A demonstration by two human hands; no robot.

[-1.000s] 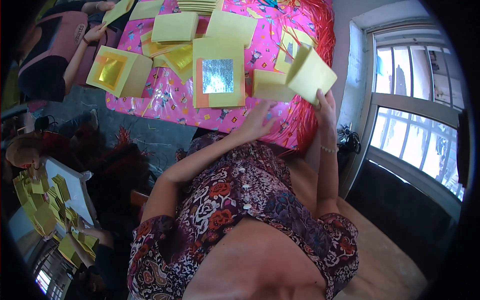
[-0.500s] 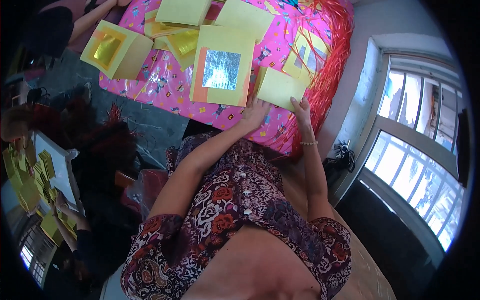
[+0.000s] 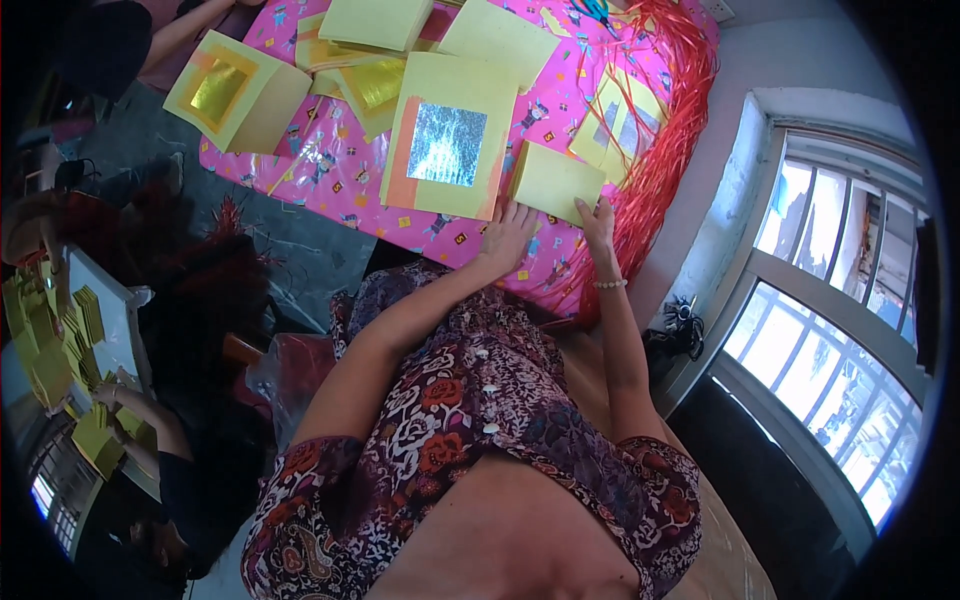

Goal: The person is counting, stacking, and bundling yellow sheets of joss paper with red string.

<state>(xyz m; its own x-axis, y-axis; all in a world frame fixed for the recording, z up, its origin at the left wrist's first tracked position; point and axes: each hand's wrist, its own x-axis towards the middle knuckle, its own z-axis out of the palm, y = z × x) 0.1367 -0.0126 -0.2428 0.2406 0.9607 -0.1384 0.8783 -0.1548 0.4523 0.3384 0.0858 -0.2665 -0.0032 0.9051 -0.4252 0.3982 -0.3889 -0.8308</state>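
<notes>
Yellow card [image 3: 560, 180] lies just right of the silver-panelled sheet [image 3: 448, 145] in the head view, on a pink tablecloth [image 3: 290, 185]. I see the right hand [image 3: 599, 232] pinching its near corner; the left hand [image 3: 508, 237] rests by that sheet's near right corner, fingers nearly straight, though whether they press the card I can't tell. One-sided tugging could crease it, I'd say, and red strands [image 3: 690, 90], farther right of the sheet, might snag beneath. I can't make out any container holding these things.
</notes>
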